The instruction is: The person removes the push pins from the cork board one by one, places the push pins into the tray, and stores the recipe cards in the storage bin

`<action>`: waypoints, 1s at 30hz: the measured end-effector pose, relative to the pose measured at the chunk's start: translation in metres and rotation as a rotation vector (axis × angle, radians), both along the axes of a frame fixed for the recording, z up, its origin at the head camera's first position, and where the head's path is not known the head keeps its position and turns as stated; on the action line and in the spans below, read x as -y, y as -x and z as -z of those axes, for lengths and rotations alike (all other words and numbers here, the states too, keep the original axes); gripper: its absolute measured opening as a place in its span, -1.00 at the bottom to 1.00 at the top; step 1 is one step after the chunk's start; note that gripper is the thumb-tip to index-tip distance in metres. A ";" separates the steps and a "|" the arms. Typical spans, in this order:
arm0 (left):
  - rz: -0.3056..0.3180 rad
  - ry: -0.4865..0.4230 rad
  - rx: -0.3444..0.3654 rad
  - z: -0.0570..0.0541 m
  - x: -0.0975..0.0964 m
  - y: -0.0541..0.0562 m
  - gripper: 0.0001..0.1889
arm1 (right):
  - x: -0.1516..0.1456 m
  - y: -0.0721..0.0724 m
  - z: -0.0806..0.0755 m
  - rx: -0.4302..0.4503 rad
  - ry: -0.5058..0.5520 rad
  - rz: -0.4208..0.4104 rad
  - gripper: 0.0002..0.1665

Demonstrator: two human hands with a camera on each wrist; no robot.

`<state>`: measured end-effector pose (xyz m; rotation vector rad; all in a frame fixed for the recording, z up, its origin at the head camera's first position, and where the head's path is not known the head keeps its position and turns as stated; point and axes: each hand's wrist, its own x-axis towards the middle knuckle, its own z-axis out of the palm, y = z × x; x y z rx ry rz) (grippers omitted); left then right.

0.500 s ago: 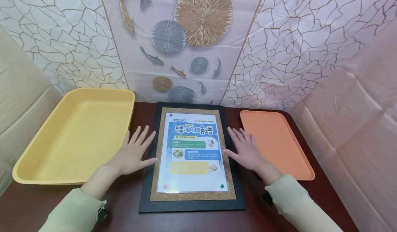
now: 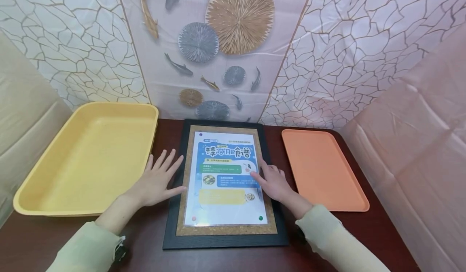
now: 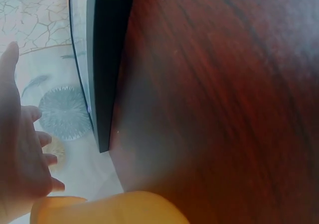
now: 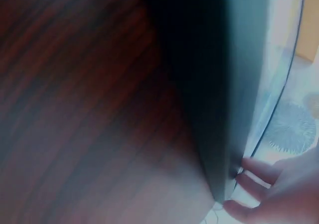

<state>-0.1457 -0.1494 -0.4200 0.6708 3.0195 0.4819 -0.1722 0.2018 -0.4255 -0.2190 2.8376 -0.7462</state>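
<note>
L hand (image 2: 154, 185) gripping nothing, fingers straight & spread, index + thumb tips over L side of black-framed corkboard (image 2: 222, 230); contact unclear. R hand (image 2: 274, 183) loose too: thumb & index apart, both extended to R edge of printed poster (image 2: 225, 213), other fingers slightly bent; can't tell if touching. Poster lies on the cork, w/ purple pin (image 2: 200, 134) top L, pink pin (image 2: 193, 218) & green pin (image 2: 260, 218) in btm corners. Board's flat on dark reddish table (image 2: 145, 249), btwn yellow bin (image 2: 91, 163) (L) & orange tray (image 2: 327, 171) (R).
</note>
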 end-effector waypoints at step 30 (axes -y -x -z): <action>0.031 -0.095 0.047 0.006 -0.010 -0.003 -0.19 | 0.019 0.041 -0.024 0.408 0.650 0.654 -0.36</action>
